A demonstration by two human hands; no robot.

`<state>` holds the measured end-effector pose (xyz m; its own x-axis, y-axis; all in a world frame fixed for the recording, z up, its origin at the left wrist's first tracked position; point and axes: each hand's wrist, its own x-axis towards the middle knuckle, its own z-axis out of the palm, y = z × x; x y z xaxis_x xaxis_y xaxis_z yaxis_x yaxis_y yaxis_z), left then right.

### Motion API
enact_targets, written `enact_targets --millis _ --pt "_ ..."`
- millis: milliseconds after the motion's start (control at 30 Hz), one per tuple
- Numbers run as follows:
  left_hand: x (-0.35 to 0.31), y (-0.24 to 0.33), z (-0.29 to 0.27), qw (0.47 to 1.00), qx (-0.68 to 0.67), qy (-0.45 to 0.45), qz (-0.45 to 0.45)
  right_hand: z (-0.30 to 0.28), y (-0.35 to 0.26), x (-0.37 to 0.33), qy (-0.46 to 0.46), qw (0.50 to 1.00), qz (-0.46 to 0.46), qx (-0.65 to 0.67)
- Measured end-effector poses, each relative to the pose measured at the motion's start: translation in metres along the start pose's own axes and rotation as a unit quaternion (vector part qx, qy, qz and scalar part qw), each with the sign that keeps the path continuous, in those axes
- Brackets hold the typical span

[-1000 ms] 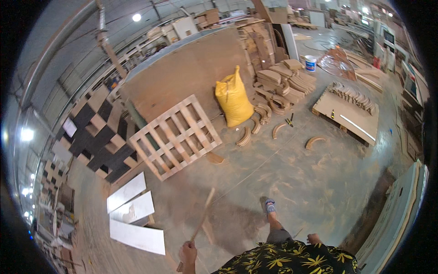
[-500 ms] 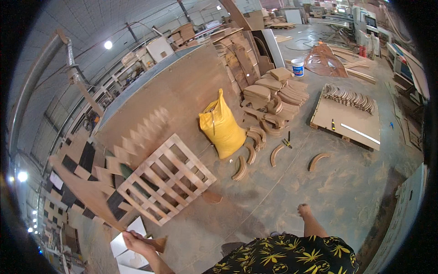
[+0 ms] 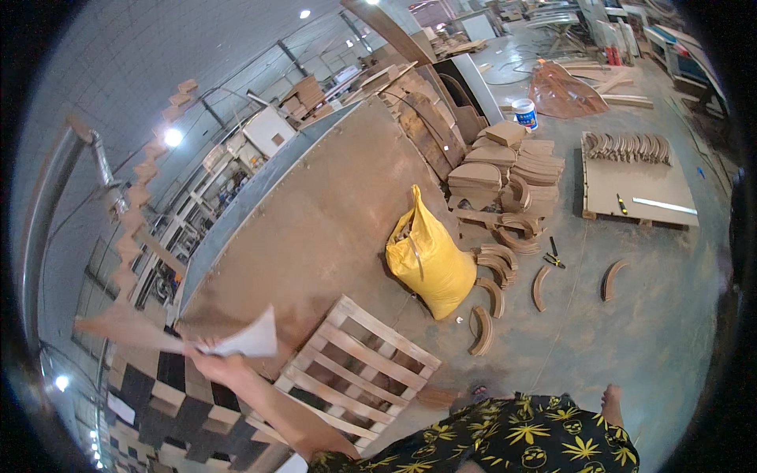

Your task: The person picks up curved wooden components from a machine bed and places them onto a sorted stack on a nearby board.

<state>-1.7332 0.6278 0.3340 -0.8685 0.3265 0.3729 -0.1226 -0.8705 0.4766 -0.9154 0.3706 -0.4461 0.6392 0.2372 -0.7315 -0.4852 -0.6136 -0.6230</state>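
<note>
My left hand (image 3: 217, 364) is closed around a thin wooden board (image 3: 130, 329) with a jagged, stepped edge, held up at arm's length on the left. One pale end of it juts out to the right of my fingers, and the zigzag part rises in front of the ceiling. Motion smears some of the board. Low on the right, my right hand (image 3: 611, 399) hangs beside my body with fingers curled and nothing visible in them. Below and right of my left hand lies a slatted wooden pallet (image 3: 367, 359).
A yellow sack (image 3: 432, 264) stands by a large wooden panel (image 3: 292, 213). Curved wooden pieces (image 3: 483, 331) and stacked cut boards (image 3: 477, 177) lie beyond it. Pliers (image 3: 554, 258) rest on the floor. Farther right, a low board platform (image 3: 643, 185) carries more curved pieces. Dark and light blocks (image 3: 169, 394) sit lower left.
My left hand has lifted the jagged board up from low on the left. My right hand has drawn in toward my body. The view has turned left.
</note>
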Motion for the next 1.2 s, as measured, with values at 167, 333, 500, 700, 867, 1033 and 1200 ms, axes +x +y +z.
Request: enact_targets --millis 167,333,500,700,867,1033,1200 --pt "0.240 0.005 0.102 0.972 0.159 -0.094 0.149 0.028 0.024 -0.170 0.046 0.985 0.148 0.081" --pt "0.143 -0.125 0.164 0.987 -0.067 -0.127 0.066 0.039 0.076 -0.215 0.091 0.970 0.143 0.174" --pt "0.015 -0.393 0.030 0.904 0.119 -0.312 -0.269 0.077 0.091 -0.256 0.034 0.972 0.176 0.154" --pt "-0.250 -0.498 -0.120 0.520 0.322 -0.373 -0.698 0.094 0.033 -0.248 0.061 0.986 0.101 0.117" --pt "-0.402 -0.477 -0.101 0.344 0.359 -0.530 -0.687 0.028 0.057 -0.224 0.151 0.978 0.072 0.123" --pt "-0.444 -0.544 -0.160 0.355 0.336 -0.558 -0.671 -0.024 0.083 -0.232 0.148 0.953 0.188 0.186" --pt "-0.487 -0.539 -0.155 0.262 0.509 -0.572 -0.587 -0.051 0.096 -0.199 0.295 0.926 0.178 0.154"
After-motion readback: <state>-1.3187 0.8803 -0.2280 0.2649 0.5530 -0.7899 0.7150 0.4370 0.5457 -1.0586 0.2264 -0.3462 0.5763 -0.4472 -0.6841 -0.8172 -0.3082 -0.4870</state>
